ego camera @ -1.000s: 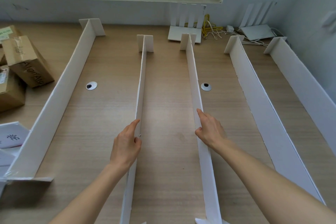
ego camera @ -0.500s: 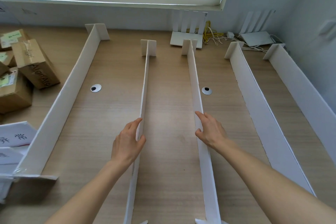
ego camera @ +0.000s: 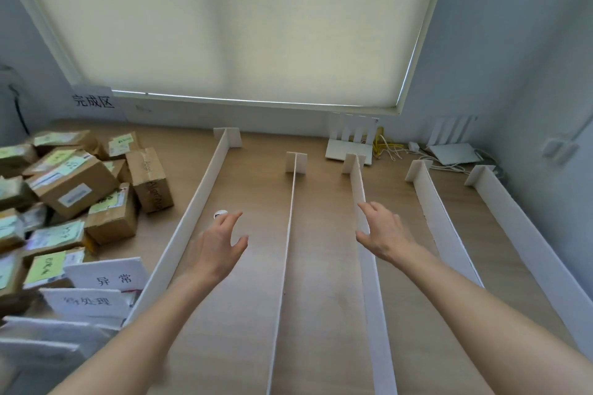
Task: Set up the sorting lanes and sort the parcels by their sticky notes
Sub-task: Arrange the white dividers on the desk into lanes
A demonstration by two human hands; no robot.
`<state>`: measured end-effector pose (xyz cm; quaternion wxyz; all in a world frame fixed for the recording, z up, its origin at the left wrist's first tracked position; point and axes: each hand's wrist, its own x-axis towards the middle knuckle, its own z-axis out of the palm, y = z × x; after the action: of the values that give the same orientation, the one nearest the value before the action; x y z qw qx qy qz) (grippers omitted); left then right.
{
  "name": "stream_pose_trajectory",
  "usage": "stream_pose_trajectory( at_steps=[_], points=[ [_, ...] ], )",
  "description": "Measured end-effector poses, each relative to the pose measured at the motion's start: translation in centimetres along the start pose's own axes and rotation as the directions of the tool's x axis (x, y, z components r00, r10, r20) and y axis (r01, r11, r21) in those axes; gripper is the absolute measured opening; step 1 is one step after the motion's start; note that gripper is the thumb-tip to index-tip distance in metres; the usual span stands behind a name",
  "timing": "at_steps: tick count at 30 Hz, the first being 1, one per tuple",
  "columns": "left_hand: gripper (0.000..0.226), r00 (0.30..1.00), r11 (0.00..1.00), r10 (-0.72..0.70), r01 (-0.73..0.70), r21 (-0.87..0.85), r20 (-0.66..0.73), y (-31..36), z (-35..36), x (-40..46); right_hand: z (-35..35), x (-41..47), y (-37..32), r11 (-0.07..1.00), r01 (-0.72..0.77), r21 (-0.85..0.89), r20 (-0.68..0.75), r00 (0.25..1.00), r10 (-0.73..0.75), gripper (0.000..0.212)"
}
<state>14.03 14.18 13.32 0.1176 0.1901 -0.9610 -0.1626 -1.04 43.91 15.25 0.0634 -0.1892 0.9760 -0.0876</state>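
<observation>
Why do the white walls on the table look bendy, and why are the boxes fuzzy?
Head view: the wide-angle lens makes the straight dividers fan out and lean near the edges; the parcels at the left edge smear, probably because the camera is moving; soft daylight glows through the window blind, so shadows are faint.

Five white dividers [ego camera: 286, 244] stand upright on edge on desk [ego camera: 324, 266], running from 6 toward 12 o'clock, each with small cross foot at far end, forming four lanes. Brown cardboard parcels [ego camera: 75, 189] piled at 9 o'clock, outside leftmost divider, some tilted, most with green or yellow notes [ego camera: 45, 266] on top. White label cards [ego camera: 106, 277] lean at 8 o'clock.
</observation>
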Motion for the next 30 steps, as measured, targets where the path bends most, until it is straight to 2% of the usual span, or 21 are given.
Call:
stream_pose_trajectory(
  at_steps=[7, 15, 22, 30],
  points=[
    [0.055, 0.992, 1.000, -0.010, 0.011, 0.010, -0.123, -5.6, -13.0, 0.8, -10.1, -0.8, -10.6, 0.996, 0.049, -0.070, -0.155, 0.986, -0.059, 0.067],
    [0.055, 0.987, 1.000, 0.020, -0.023, -0.020, -0.156, -14.0, -20.5, -0.7, -11.5, -2.5, -25.0, 0.985, 0.119, -0.128, -0.152, 0.979, -0.138, 0.070],
    [0.056, 0.995, 0.998, 0.038, -0.042, -0.042, -0.092, -20.1, -19.4, -0.2, -6.9, -1.5, -32.6, 0.976, 0.168, -0.139, -0.081, 0.980, -0.180, 0.069],
    [0.056, 0.999, 0.998, 0.028, -0.026, -0.064, 0.032, -24.3, -10.7, 3.7, 2.2, 4.9, -32.9, 0.985, 0.151, -0.085, 0.027, 0.988, -0.150, 0.068]
  ],
)
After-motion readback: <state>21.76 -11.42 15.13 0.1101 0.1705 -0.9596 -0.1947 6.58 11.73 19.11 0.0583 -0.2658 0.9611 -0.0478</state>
